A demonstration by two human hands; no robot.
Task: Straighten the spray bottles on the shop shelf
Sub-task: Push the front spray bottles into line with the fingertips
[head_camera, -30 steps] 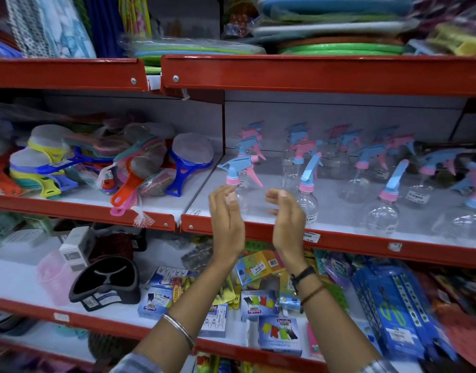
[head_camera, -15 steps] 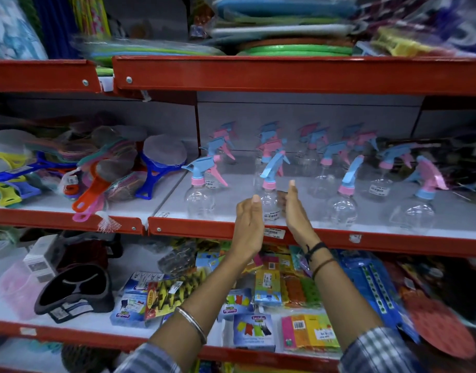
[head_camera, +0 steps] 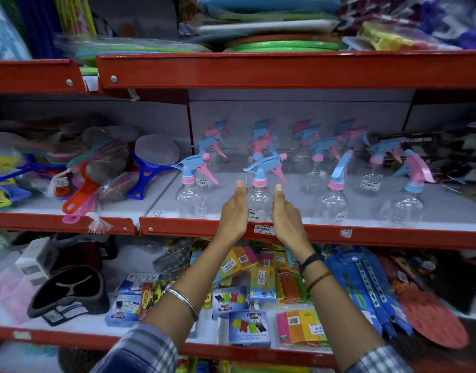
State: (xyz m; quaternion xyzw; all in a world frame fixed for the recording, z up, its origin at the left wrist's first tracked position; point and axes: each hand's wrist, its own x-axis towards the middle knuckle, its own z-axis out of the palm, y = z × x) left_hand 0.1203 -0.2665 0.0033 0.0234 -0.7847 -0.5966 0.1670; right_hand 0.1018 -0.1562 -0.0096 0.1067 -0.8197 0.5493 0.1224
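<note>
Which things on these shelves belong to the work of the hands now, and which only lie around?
For the job:
- spray bottles
- front bottle between the left hand and right hand
- middle shelf

Just lying about:
- strainers
- clothes-peg packs
- black tray
- stacked mats

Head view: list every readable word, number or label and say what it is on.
"35.00": price sticker on the clear spray bottle between both hands.
"Suridia": blue packet, lower shelf.
"Suridia", sideways: second blue packet.
"TARANG", sideways, uncertain: red and yellow packet.
Shelf-edge tag and other bottle stickers: too small to read.
</note>
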